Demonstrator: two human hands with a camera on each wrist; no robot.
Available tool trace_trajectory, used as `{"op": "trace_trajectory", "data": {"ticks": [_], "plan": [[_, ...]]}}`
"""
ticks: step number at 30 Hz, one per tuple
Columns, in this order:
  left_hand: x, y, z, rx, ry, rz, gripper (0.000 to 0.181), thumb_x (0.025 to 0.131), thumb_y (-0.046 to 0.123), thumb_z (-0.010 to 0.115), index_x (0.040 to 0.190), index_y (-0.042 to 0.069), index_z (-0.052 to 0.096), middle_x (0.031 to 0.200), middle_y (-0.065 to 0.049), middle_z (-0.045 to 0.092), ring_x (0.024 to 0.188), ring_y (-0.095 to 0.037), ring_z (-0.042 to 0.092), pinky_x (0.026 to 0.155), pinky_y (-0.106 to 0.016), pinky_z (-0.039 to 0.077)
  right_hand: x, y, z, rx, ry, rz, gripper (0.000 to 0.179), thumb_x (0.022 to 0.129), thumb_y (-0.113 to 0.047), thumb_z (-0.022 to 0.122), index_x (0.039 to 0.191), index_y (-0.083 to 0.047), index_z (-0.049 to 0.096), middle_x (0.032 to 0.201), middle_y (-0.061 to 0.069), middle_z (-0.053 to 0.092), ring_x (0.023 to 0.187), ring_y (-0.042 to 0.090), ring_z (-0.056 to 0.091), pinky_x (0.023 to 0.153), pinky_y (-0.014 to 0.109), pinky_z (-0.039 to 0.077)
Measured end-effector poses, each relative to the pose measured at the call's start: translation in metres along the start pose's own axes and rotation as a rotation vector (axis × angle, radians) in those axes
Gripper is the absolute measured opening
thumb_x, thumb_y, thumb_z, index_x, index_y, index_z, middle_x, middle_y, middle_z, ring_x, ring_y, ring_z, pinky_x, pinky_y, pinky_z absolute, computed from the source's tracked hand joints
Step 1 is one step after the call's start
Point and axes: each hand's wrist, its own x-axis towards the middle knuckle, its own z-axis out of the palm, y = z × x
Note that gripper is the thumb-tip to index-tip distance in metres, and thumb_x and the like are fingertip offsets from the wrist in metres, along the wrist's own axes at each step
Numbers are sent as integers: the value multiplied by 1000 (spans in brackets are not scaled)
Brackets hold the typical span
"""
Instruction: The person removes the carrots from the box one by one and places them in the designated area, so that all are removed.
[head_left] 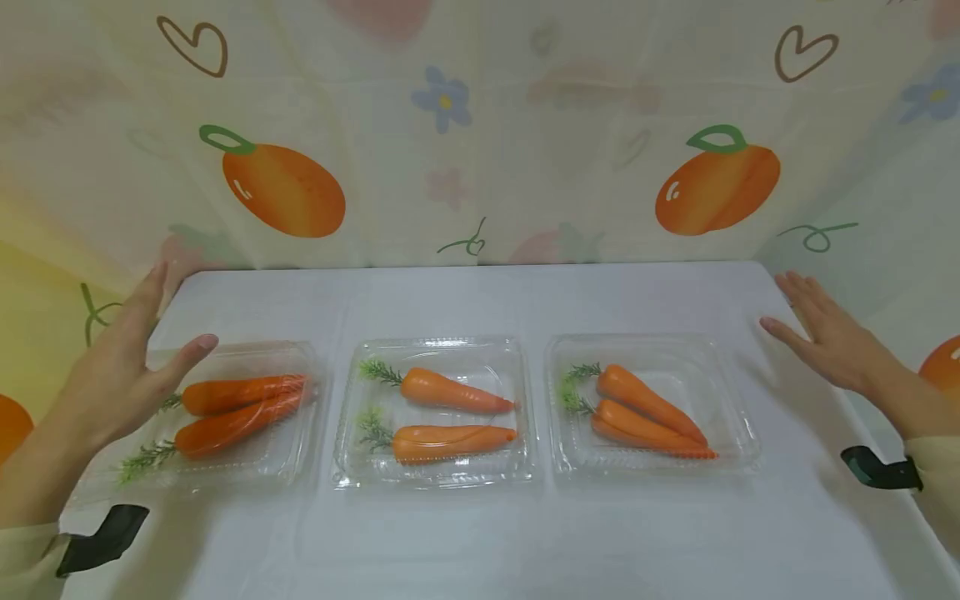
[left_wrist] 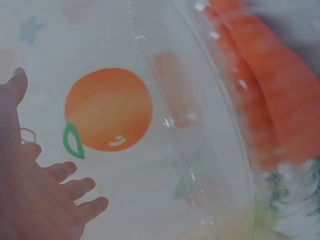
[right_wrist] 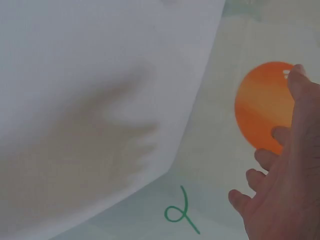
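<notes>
Fingers spread on both, nothing held. Left hand hovers by the left tray, leftmost of three on the table, two carrots inside. Thin clear plastic, probably light and flexy, so I'd grab its side rims. Right hand floats well apart.
</notes>
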Motion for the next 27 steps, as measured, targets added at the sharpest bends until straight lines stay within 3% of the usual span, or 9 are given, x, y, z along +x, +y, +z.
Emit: {"op": "trace_trajectory", "data": {"ticks": [9, 14, 18, 23, 27], "plan": [[-5, 12, 3, -32, 26, 8, 87, 97, 31, 59, 157, 29, -5, 164, -6, -1, 144, -50, 6, 111, -70, 0, -10, -7, 1, 23, -9, 5, 77, 103, -37, 43, 156, -2, -1, 160, 25, -8, 146, 42, -11, 106, 74, 1], [-6, 18, 9, -84, 58, 83, 89, 96, 24, 62, 157, 32, -2, 164, -6, 7, 147, -44, 9, 118, -59, 0, -16, -5, 4, 30, 9, 4, 76, 104, -37, 41, 155, -1, -1, 160, 26, -6, 146, 43, -9, 108, 73, 1], [-6, 20, 16, -108, 86, 139, 87, 96, 22, 63, 158, 27, 2, 164, -6, 4, 149, -38, 4, 118, -56, -4, -23, -5, 8, 65, 48, -18, 72, 104, -33, 43, 156, -1, 4, 160, 26, -2, 146, 47, -2, 108, 73, 3], [-10, 25, 22, -125, 87, 113, 85, 96, 25, 61, 158, 29, 3, 164, 2, -4, 149, -36, -1, 115, -63, -6, -31, -8, 12, 129, 83, -32, 68, 104, -29, 44, 157, -4, 10, 161, 26, 4, 144, 50, 5, 107, 74, 5], [-12, 29, 25, -136, 69, 100, 85, 97, 25, 60, 158, 28, 1, 165, -2, -2, 148, -41, 1, 114, -65, -4, -36, -9, 13, 162, 90, -20, 68, 104, -28, 44, 158, -8, 8, 161, 25, 5, 143, 52, 6, 107, 74, 5]]}}
